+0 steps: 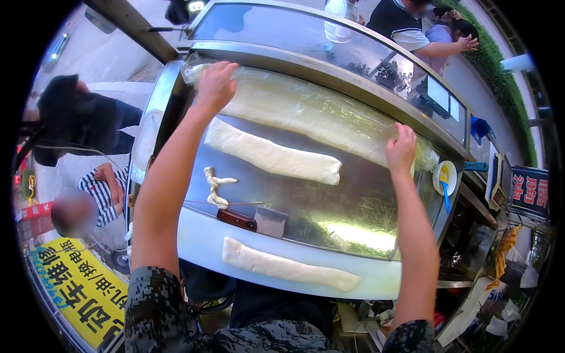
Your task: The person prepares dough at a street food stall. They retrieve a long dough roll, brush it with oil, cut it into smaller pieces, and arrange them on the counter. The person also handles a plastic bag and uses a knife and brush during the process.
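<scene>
A wide slab of dough [287, 106] lies along the far side of the steel worktop [304, 198], under clear plastic film [344, 103]. My left hand [217, 86] grips the film near the slab's left end, its fingers curled. At the right end my right hand [401, 145] pinches the film's edge. Nearer me is a long uncovered dough strip [273, 152]. Another dough strip [289, 264] rests on the white board [198, 247] at the front edge. A twisted piece of dough [215, 187] sits at the left, beside a thin metal rod [247, 203].
A dough scraper [271, 222] with a brown handle lies near the board. On the right stands a white bowl [441, 174] with a blue-handled brush [446, 194]. A glass guard [309, 33] borders the far side. Several people stand outside the stall, beyond the glass and on the left.
</scene>
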{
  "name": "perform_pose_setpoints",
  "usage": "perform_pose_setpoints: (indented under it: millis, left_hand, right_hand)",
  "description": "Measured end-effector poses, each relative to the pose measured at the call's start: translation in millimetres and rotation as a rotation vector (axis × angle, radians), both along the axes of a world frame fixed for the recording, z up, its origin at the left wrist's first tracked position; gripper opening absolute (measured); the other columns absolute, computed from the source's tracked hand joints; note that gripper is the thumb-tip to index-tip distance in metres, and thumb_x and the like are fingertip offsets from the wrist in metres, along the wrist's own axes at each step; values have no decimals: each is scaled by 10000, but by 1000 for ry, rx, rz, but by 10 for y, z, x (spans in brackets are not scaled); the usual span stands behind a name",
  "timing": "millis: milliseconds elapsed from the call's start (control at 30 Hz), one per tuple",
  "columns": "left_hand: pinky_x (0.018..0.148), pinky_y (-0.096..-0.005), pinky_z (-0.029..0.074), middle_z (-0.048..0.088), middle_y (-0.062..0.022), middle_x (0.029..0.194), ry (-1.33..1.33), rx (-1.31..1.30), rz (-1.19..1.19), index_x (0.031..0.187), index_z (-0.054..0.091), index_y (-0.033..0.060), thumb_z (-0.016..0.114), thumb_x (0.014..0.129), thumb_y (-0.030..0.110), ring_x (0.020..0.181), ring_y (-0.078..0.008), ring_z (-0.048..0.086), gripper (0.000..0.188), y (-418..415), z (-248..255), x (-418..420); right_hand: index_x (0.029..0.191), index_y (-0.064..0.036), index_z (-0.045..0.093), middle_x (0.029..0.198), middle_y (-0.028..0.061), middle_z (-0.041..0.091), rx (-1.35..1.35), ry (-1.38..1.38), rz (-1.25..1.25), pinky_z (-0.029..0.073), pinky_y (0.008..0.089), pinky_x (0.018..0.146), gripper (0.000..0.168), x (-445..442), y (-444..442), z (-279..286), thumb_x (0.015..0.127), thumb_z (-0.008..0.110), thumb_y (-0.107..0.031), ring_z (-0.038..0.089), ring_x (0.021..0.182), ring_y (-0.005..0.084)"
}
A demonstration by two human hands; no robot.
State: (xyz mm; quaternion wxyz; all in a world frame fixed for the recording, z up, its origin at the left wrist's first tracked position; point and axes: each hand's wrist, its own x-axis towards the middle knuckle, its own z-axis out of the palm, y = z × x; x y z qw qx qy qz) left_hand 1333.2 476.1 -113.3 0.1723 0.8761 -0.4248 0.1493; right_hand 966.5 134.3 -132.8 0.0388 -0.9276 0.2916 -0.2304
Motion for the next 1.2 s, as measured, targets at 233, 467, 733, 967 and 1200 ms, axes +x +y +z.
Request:
perform_pose_setpoints:
  millis: [233, 467, 733, 967, 1200]
  left_hand:
    - [1094, -557, 289, 588, -94, 950, -160, 338, -169, 863, 613, 92, 606, 779, 83, 1108, -266, 532, 84, -96, 102, 117]
    - [1097, -534, 286, 591, -105, 1097, 246, 375, -361, 946, 572, 92, 726, 738, 192, 1167, -293, 518, 277, 902, 458, -449]
    - [1039, -484, 354, 612, -139, 1092, 321, 606, -182, 1007, 612, 81, 643, 738, 96, 1067, -334, 574, 271, 775, 228, -373]
    - [802, -417, 489, 612, -135, 943, 605, 307, -144, 904, 617, 72, 650, 759, 115, 944, -342, 594, 155, 1497, 87, -480]
    - [729, -428, 486, 599, -121, 838, 407, -57, -212, 791, 586, 59, 646, 766, 116, 868, -328, 595, 87, 1288, 11, -765]
  right_hand:
    - [734, -46, 584, 790, 136, 587, -167, 171, 193, 449, 438, 749, 51, -128, -430, 99, 719, 631, -56, 555, 816, 352]
    - [793, -51, 584, 863, 153, 597, 127, 93, 297, 440, 442, 792, 152, -925, 671, 397, 646, 618, -49, 563, 870, 347]
    - [747, -55, 586, 759, 115, 596, 140, 171, 200, 427, 435, 814, 94, -756, 566, 133, 670, 627, -19, 572, 824, 327]
    - [684, -63, 571, 689, 107, 559, 388, 192, 176, 447, 433, 763, 50, -1298, 935, -12, 669, 610, -34, 570, 788, 325]
    - [788, -62, 596, 873, 129, 588, 304, 46, 92, 487, 442, 759, 95, -832, 1205, 121, 701, 608, -25, 572, 852, 350]
